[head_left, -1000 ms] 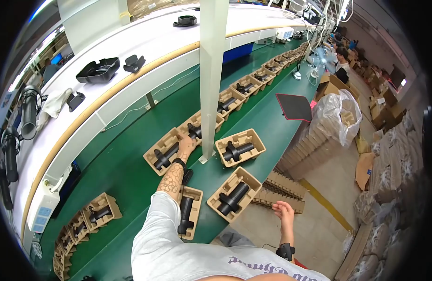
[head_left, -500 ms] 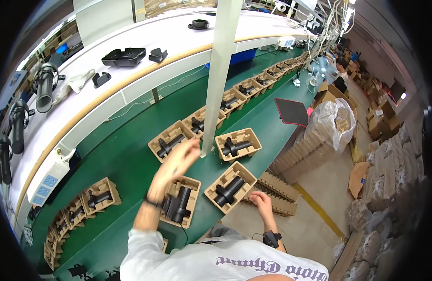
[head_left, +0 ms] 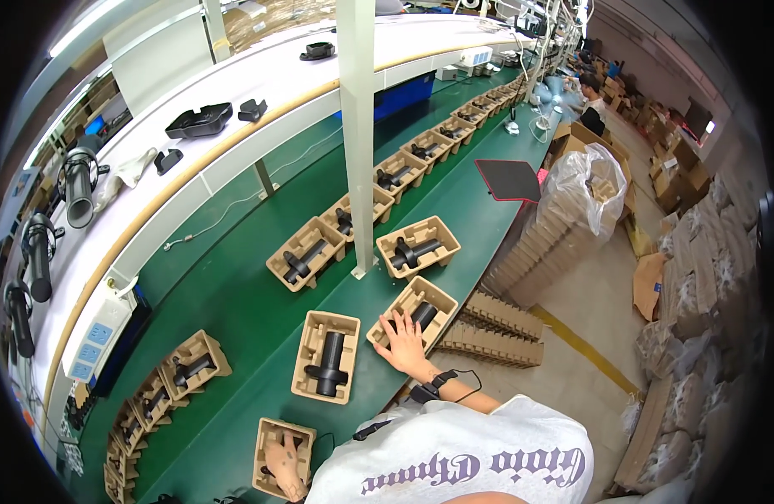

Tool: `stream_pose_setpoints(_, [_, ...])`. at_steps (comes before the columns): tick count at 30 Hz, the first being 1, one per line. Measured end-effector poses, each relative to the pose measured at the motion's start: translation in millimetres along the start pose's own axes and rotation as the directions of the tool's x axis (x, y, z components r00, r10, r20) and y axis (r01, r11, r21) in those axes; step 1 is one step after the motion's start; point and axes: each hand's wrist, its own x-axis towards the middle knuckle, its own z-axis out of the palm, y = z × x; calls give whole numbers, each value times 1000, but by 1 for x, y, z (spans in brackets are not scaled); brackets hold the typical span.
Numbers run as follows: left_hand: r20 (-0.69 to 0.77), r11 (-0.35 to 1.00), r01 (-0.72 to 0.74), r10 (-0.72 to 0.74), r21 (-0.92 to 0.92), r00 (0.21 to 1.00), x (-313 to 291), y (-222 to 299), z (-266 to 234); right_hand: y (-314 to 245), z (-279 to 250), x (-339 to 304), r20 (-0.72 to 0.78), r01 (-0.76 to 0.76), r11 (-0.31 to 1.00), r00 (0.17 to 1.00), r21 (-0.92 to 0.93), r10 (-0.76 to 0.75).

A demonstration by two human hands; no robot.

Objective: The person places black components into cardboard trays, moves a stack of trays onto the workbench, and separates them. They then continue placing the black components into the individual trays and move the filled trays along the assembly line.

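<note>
My left hand (head_left: 280, 464) reaches down into a brown moulded-pulp tray (head_left: 260, 449) at the near edge. Its fingers are closed over a black tubular part, mostly hidden beneath the hand. My right hand (head_left: 404, 343) lies with fingers spread over the left side of another pulp tray (head_left: 441, 294), touching the black tubular part (head_left: 422, 316) inside. Between the hands, a third tray (head_left: 300, 382) holds a black tube with a wide collar (head_left: 329, 366). A similar filled tray (head_left: 408, 270) sits beyond my right hand.
Filled trays form a row (head_left: 401, 160) along the green bench (head_left: 211, 294), with more at left (head_left: 204, 340). A white post (head_left: 358, 126) rises from the bench. Black parts lie on the white shelf (head_left: 278, 92). Tray stacks (head_left: 500, 340) stand right; a person is at far right.
My left hand has drawn back from over the far trays into the nearest tray. My right hand has moved from beside the bench onto the right tray. The view has shifted.
</note>
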Motion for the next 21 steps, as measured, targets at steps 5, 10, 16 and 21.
stream_pose_setpoints(5, [-179, 984, -66, 35, -166, 983, 10, -31, 61, 5, -5, -7, -5, -19, 1000, 1000, 18, 19])
stream_pose_setpoints(10, [-228, 966, -59, 0, -251, 974, 6, -23, 60, 6, -3, -7, -34, -9, 998, 999, 57, 11])
stream_pose_setpoints(16, [-396, 830, -308, 117, -465, 911, 0, -38, 72, 6, -6, -7, -40, 13, 999, 999, 39, -11])
stream_pose_setpoints(21, [-584, 977, 208, -149, 35, 798, -12, -71, 64, 8, -5, -7, -30, 22, 999, 999, 44, -20])
